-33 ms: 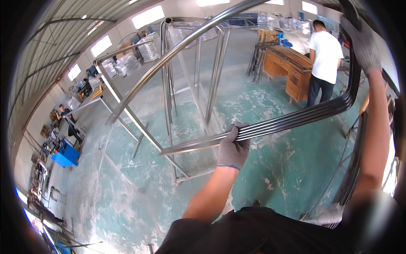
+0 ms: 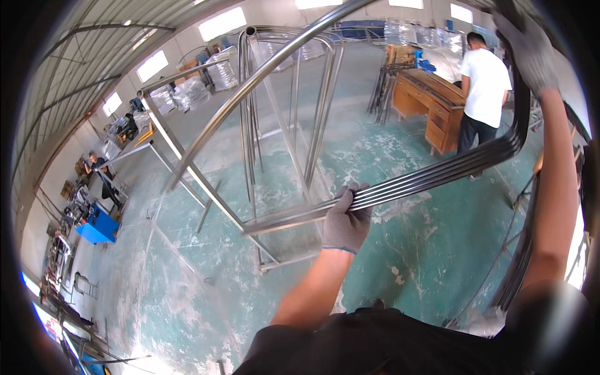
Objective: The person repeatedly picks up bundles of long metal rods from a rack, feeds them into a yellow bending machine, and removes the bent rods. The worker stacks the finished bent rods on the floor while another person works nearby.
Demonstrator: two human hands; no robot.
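A bundle of bent metal tubes (image 2: 431, 172) hangs in front of me, several tubes lying side by side. My left hand (image 2: 347, 220), in a grey glove, is closed around the lower run of the bundle. The tubes bend sharply upward at the right, and there my right hand (image 2: 527, 53), also gloved, grips the upright run near the top edge; its fingertips are partly hidden. Beyond the left end of the bundle stands a metal rack (image 2: 187, 164) with several bent tubes (image 2: 319, 106) hanging on it. A long shiny tube (image 2: 269, 65) slants across the upper middle.
A person in a white shirt (image 2: 486, 84) stands at a wooden desk (image 2: 431, 103) at the far right. Another person (image 2: 103, 175) is at the far left, near a blue cabinet (image 2: 98, 226). More dark tubes (image 2: 522, 256) lie beside my right arm. Wrapped bundles (image 2: 190, 94) line the back.
My right hand and the upright run of the tube bundle have shifted slightly left. Both hands keep their hold, and the whole view has moved a little.
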